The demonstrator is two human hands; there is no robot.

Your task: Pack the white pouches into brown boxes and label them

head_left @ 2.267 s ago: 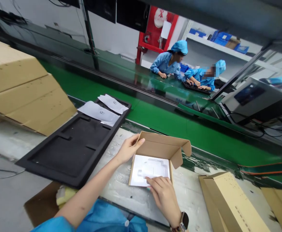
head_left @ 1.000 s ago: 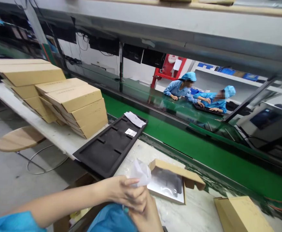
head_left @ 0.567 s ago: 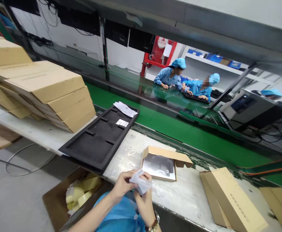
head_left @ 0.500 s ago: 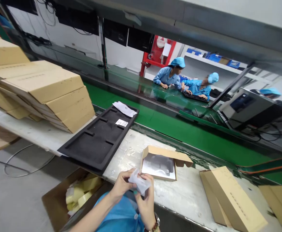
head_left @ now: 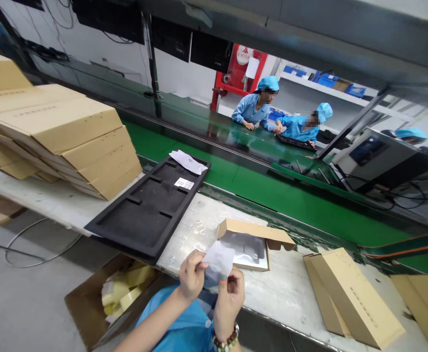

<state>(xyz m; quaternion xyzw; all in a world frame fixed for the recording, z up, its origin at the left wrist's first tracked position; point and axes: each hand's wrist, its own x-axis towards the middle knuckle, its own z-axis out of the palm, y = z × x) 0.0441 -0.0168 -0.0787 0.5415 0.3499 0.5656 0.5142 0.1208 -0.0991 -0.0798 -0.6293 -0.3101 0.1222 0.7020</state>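
Observation:
Both hands hold a small white translucent bag (head_left: 219, 258) upright near the table's front edge. My left hand (head_left: 191, 275) pinches its left side and my right hand (head_left: 230, 298) pinches its lower right corner. Just behind the bag lies a small open cardboard box (head_left: 252, 240) with a white moulded insert inside, its lid flap standing back. To the left a long black foam tray (head_left: 151, 209) lies slanted on the table, with one white bag (head_left: 187, 162) at its far end and a small white label (head_left: 184, 183) in a recess.
Stacked flat cardboard boxes (head_left: 59, 137) fill the table's left. More closed cartons (head_left: 353, 298) lie at the right. A green conveyor belt (head_left: 294, 205) runs behind the table. A floor carton holds yellow foam pieces (head_left: 122, 291). Two blue-clad co-workers (head_left: 272, 110) work across the line.
My hands left the open box, and one bag went from the tray. They brought a white bag to my lap, worked it, then raised and spread it out.

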